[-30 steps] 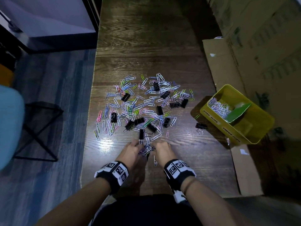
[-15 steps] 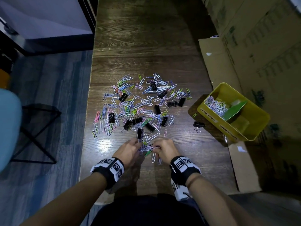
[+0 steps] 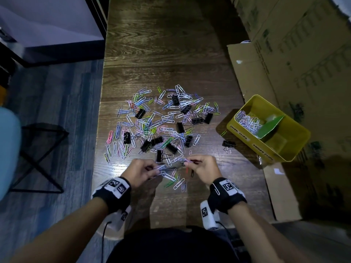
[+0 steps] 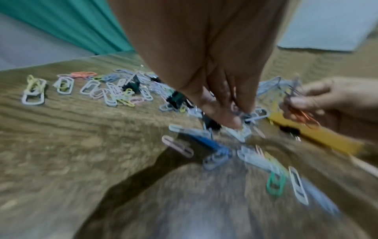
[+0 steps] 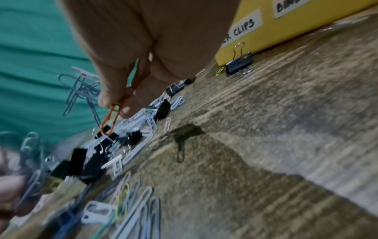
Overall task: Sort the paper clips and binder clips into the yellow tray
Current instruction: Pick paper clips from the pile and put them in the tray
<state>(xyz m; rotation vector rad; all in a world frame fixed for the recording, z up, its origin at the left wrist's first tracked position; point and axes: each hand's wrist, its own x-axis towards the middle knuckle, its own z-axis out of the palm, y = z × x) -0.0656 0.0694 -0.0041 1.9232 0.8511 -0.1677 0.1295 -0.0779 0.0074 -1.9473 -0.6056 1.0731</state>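
A heap of coloured paper clips [image 3: 161, 122] mixed with black binder clips [image 3: 157, 140] covers the middle of the wooden table [image 3: 161, 54]. At its near edge my left hand [image 3: 150, 169] pinches a few pale paper clips [image 4: 237, 113]. My right hand [image 3: 190, 163] pinches an orange paper clip [image 5: 111, 119], lifted above the table with other clips dangling near it. The yellow tray [image 3: 296, 137] stands at the right, paper clips [image 3: 247, 121] in its left compartment behind a green divider [image 3: 269, 127]. One binder clip [image 3: 228, 144] lies beside the tray.
A flattened cardboard sheet [image 3: 247, 73] lies under the tray and cardboard boxes [image 3: 303, 44] stand along the right. A few loose paper clips [image 3: 178, 182] lie near the table's front edge. A black stool frame [image 3: 38, 158] stands on the floor to the left.
Both hands were together over a small cluster of clips; they have lifted and drawn apart, each holding clips, and several clips were left lying near the front edge.
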